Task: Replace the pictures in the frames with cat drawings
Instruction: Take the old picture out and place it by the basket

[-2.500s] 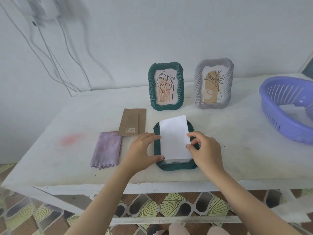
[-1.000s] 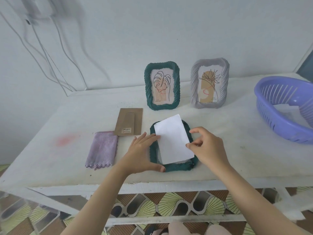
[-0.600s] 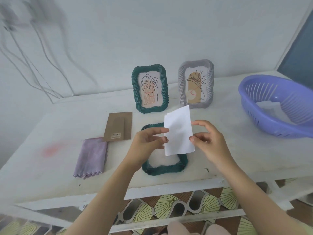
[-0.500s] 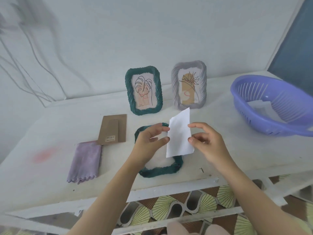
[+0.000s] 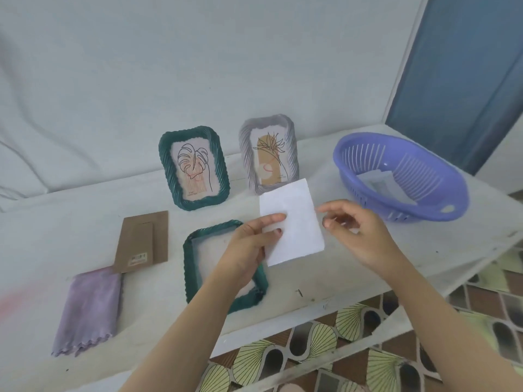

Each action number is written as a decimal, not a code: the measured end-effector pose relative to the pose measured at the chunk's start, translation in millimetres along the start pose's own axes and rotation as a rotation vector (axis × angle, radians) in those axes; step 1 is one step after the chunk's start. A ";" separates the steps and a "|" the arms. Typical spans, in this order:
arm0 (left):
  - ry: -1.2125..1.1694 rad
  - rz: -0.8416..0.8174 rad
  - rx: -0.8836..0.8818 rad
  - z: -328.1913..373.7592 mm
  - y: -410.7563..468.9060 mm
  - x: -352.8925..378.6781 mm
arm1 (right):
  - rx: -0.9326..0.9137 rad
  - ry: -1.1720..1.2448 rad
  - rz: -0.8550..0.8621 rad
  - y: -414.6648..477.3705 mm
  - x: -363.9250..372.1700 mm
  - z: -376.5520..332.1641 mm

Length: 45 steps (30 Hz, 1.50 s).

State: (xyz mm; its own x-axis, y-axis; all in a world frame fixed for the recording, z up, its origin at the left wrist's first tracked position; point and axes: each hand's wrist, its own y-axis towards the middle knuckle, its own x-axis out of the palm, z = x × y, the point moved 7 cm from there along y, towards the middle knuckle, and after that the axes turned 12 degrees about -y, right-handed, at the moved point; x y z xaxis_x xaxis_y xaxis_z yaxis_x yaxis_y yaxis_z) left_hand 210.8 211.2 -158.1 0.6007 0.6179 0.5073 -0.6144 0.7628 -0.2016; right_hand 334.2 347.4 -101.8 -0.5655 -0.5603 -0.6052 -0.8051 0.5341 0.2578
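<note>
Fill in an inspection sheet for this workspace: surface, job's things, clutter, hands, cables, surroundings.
Surface: white table, pink stain at its left edge.
Job's things: standing green frame and grey frame upright at the back, plant drawings inside; flat green frame lying opened near the front; backing board to its left; white paper held above the table.
Clutter: purple cloth; basket with sheets inside.
Hands: left hand pinches the paper's left edge; right hand loosely curled beside its right edge, seemingly not holding it.
Cables: nothing seen clearly.
Surroundings: white wall, blue panel on the right, patterned floor tiles.
</note>
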 end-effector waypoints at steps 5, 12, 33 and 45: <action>0.342 0.093 0.106 2.6 18.8 11.3 | -0.126 -0.896 0.358 11.1 -57.5 19.5; 0.491 0.150 0.139 -9.2 56.7 37.9 | -0.029 -0.694 0.201 19.8 -85.4 47.6; 1.411 0.009 0.278 -60.0 123.6 91.1 | -0.051 -0.513 0.020 21.4 -78.5 63.9; 0.774 -0.084 0.741 -14.6 110.8 112.3 | 0.171 -0.231 0.072 37.3 -95.1 72.2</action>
State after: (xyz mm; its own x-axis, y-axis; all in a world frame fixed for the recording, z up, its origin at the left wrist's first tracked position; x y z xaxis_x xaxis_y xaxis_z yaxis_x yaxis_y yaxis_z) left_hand 217.7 367.9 -135.7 0.6562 0.7203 -0.2248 -0.5572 0.6635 0.4993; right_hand 370.9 466.2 -89.0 -0.5482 -0.3686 -0.7507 -0.7117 0.6771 0.1872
